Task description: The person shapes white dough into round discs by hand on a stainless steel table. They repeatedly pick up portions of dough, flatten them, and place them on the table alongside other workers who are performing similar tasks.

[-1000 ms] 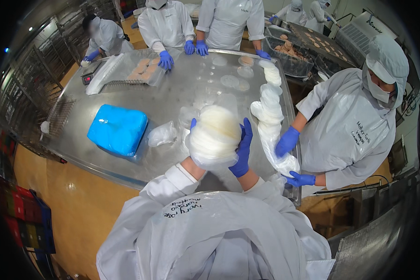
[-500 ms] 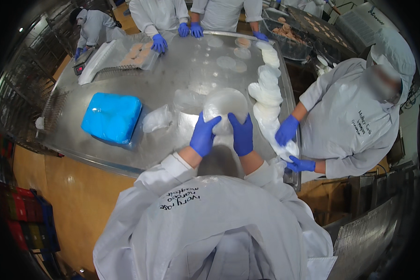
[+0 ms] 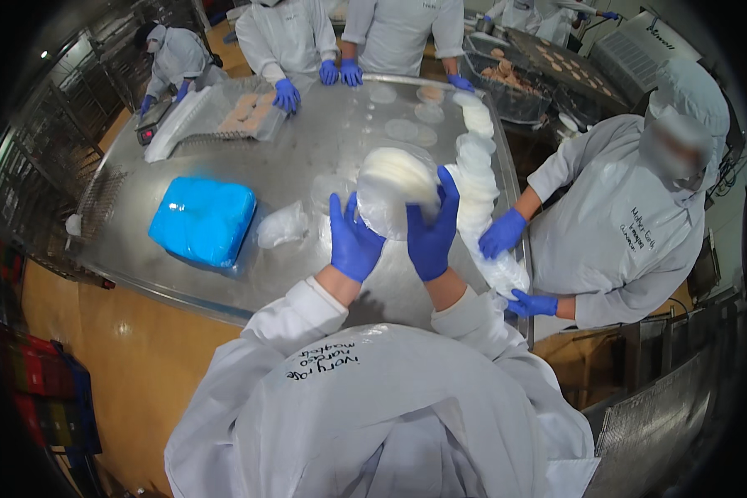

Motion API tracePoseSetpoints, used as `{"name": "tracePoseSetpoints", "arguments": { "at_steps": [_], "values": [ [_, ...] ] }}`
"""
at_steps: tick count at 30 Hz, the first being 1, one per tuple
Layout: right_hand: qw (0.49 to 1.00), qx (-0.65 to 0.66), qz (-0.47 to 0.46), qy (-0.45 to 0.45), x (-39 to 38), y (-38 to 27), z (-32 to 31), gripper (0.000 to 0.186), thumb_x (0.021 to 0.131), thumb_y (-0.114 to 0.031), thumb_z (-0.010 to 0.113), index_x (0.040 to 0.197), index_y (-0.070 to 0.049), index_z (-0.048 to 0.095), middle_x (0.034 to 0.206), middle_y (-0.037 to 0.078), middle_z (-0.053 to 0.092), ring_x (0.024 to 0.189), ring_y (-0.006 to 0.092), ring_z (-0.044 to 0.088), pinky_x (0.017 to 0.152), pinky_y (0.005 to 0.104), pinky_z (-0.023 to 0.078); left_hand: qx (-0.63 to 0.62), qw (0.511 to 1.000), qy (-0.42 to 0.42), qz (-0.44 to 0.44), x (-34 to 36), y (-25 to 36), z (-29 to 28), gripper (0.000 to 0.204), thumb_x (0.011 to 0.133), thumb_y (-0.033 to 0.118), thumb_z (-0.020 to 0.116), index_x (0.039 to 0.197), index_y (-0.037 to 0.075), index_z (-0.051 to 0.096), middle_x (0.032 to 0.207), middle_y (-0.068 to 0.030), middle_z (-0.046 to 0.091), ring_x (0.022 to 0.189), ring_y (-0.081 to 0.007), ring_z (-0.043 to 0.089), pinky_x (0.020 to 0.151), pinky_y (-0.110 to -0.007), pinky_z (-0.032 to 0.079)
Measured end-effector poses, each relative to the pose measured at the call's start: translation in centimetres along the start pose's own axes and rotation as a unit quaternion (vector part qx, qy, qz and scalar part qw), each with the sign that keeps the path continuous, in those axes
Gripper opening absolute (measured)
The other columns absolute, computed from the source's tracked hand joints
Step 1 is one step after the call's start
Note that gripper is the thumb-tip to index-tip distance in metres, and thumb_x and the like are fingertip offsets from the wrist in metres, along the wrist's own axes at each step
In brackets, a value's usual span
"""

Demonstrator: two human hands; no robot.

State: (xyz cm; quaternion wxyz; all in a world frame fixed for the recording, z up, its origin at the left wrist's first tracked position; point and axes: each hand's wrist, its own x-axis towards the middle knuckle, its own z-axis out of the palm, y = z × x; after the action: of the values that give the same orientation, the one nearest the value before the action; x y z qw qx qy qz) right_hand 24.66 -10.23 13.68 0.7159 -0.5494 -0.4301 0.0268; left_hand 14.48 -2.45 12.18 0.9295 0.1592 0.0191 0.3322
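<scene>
A stack of thin, round white sheets [image 3: 390,181] is upright to tilted above the steel table [image 3: 290,170], with translucent discs around it. My right hand [image 3: 430,228], in a blue glove, grips its right side, thumb against the face. My left hand [image 3: 355,241], also gloved, has its fingers raised and apart at the lower left edge; whether it bears weight is unclear. A crumpled clear bag [image 3: 282,226] and a large blue wrapped block [image 3: 199,220] lie to the left.
A co-worker [image 3: 606,228] at the right handles a long row of white discs [image 3: 477,166]. Several co-workers [image 3: 282,37] stand across the table, near a tray of pink patties [image 3: 245,112] and a scale [image 3: 149,124]. A bin [image 3: 502,79] stands beyond; stacked crates [image 3: 41,390] at lower left.
The stack and my hands have moved away from my body. Since half a second ago, my left fingers have loosened and spread, and the stack's layered white face shows again.
</scene>
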Motion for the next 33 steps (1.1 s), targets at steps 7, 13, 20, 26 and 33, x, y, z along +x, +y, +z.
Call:
{"name": "tracePoseSetpoints", "arguments": {
  "at_steps": [7, 13, 20, 26, 33],
  "values": [
    [0.995, 0.090, -0.048, -0.003, -2.2, -1.1, 0.8, 0.098, 0.078, -0.018, 0.077, 0.148, -0.006, 0.009, 0.140, 0.015, 0.034, 0.128, 0.0264, 0.041, 0.107, 0.0416, 0.037, 0.239, 0.948, -0.195, 0.079, -0.9, 0.3, 4.5, 0.062, 0.094, 0.047, 0.049, 0.140, 0.008, 0.035, 0.139, -0.0124, 0.045, 0.128, -0.0262, 0.043, 0.109, -0.040, 0.033],
    [0.973, 0.227, 0.037, -0.013, -3.0, 0.7, -0.1, 0.087, 0.080, -0.011, 0.072, 0.147, -0.006, 0.017, 0.134, 0.012, 0.041, 0.122, 0.0227, 0.045, 0.103, 0.0376, 0.041, 0.007, 0.980, -0.198, -0.027, 0.1, -0.8, 0.5, 0.066, 0.094, 0.058, 0.036, 0.135, 0.006, 0.045, 0.137, -0.0174, 0.047, 0.125, -0.0359, 0.045, 0.108, -0.049, 0.033],
    [0.996, 0.086, 0.019, -0.011, -4.3, 2.1, -1.8, 0.076, 0.083, -0.008, 0.069, 0.144, -0.006, 0.025, 0.127, 0.011, 0.046, 0.115, 0.0198, 0.049, 0.096, 0.0327, 0.044, -0.108, 0.982, -0.064, -0.144, -0.2, -1.3, -2.9, 0.067, 0.094, 0.058, 0.035, 0.135, 0.006, 0.045, 0.136, -0.0183, 0.047, 0.124, -0.0375, 0.047, 0.106, -0.052, 0.035],
    [0.965, 0.028, 0.254, 0.063, -5.3, 2.9, -3.3, 0.068, 0.081, -0.025, 0.074, 0.134, 0.001, 0.039, 0.114, 0.013, 0.055, 0.108, 0.0213, 0.054, 0.091, 0.0336, 0.045, 0.000, 0.987, 0.032, -0.160, -1.9, -2.9, -3.0, 0.071, 0.095, 0.061, 0.029, 0.139, 0.007, 0.038, 0.137, -0.0141, 0.047, 0.125, -0.0300, 0.047, 0.107, -0.044, 0.037],
    [0.900, 0.220, 0.374, -0.037, -5.6, 10.7, -10.4, 0.042, 0.094, -0.023, 0.052, 0.130, 0.000, 0.047, 0.125, 0.014, 0.055, 0.108, 0.0178, 0.054, 0.088, 0.0271, 0.044, 0.289, 0.935, 0.022, -0.205, -3.7, -1.6, -5.6, 0.061, 0.083, 0.005, 0.063, 0.138, 0.002, 0.038, 0.130, -0.0120, 0.052, 0.119, -0.0232, 0.053, 0.100, -0.035, 0.045]
  ]
}}
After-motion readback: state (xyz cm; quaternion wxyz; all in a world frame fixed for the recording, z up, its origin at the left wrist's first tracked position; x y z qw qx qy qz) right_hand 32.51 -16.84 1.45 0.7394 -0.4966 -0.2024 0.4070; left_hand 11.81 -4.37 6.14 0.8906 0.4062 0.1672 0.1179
